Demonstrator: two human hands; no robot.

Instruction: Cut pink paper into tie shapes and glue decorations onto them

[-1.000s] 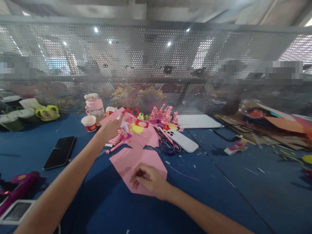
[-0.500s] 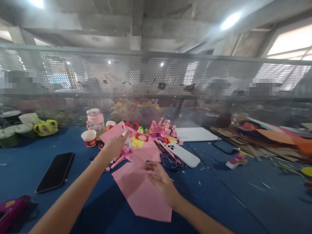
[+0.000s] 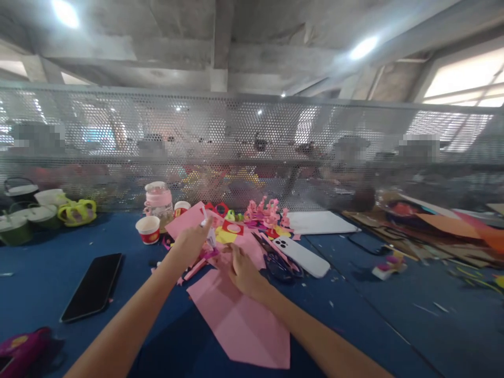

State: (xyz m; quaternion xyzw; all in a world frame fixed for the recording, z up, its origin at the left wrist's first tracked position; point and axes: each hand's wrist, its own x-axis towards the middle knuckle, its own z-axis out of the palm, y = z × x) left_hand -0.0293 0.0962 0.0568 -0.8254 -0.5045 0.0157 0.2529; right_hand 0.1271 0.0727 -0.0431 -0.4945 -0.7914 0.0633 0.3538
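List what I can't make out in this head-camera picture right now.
Head view, all of these:
Left hand: its own back hides what lies under its palm.
Right hand: blur hides whether its fingertips touch the paper pile.
Purple object: cut off by the left and bottom edges.
Rear paper cup: lower part hidden behind the pink sheet.

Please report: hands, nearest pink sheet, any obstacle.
Left hand at paper pile, grip unclear. Right hand at far edge of pink sheet. Scissors near right hand.

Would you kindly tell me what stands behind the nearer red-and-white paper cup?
A clear, pink-banded, white-lidded bottle stands partly behind the cup, which hides its lower left.
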